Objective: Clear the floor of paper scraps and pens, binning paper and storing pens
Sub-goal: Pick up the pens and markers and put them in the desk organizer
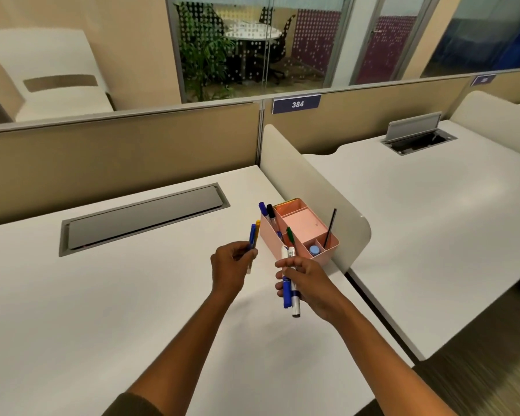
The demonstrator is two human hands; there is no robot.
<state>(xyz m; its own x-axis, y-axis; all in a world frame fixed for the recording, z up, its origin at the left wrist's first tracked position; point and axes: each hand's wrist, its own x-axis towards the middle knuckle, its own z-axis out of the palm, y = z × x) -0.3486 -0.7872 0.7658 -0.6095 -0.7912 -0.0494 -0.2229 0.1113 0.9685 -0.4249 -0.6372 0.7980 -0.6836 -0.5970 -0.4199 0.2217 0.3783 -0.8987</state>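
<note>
Two bundles of pens are up off the floor and over the white desk [108, 295], one in each hand. The left hand [231, 265] is closed around two slim pens [252, 238], a blue one and a yellow-tipped one, pinched low on their barrels so the tips point up. The right hand [300, 283] grips two thicker markers [290, 280], white-bodied with a blue and a dark cap, held mid-barrel and slanting down toward the person. Just beyond both hands sits the pink organiser [327, 253], set against the curved divider [312, 187], with several pens already standing in its near-left compartment.

Pens like these are probably light, stiff and smooth, so they could slide against each other; a pinch near the middle should keep each pair together while it is tipped into a slot.

Floor, paper scraps and any bin lie mostly outside the view, so remaining litter cannot be judged. Exact pen count inside the organiser is hard to make out.
</note>
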